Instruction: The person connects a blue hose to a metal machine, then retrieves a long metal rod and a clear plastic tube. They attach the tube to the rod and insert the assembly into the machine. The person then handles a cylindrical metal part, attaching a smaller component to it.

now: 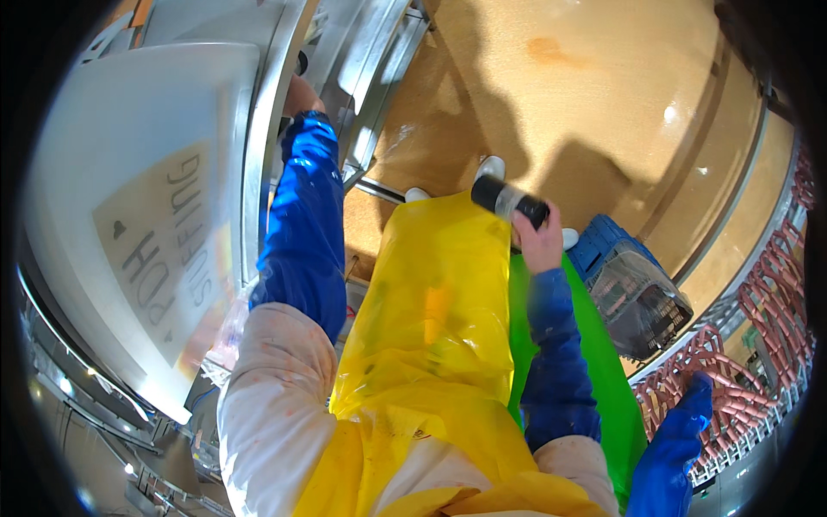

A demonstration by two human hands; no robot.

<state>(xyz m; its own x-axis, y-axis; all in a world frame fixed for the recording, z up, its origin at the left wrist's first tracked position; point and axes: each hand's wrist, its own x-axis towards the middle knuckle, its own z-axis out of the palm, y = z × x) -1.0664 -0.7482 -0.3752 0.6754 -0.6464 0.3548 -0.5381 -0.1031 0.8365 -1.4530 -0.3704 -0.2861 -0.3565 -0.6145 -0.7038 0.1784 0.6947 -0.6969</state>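
Note:
My right hand (pixel 541 241) is closed round one end of a black cylinder (pixel 491 195) with a pale, shiny band about its middle. It is held in front of my yellow apron (pixel 431 302); its exact kind does not show. Stretched far ahead on the left, my left arm in a blue sleeve reaches in among steel frames (pixel 362 95). My left hand (pixel 303 95) is by the steel edge there, its fingers mostly hidden. A small dark round part (pixel 301 64) shows just beyond it.
A large white plastic panel (pixel 77 172) with a handwritten label stands at the left. Crates, one blue (pixel 603 241), sit on the tan floor (pixel 586 77) at the right. Strings of sausages (pixel 758 293) hang beyond. Another person's blue sleeve (pixel 672 448) and a green apron (pixel 594 353) are close beside me.

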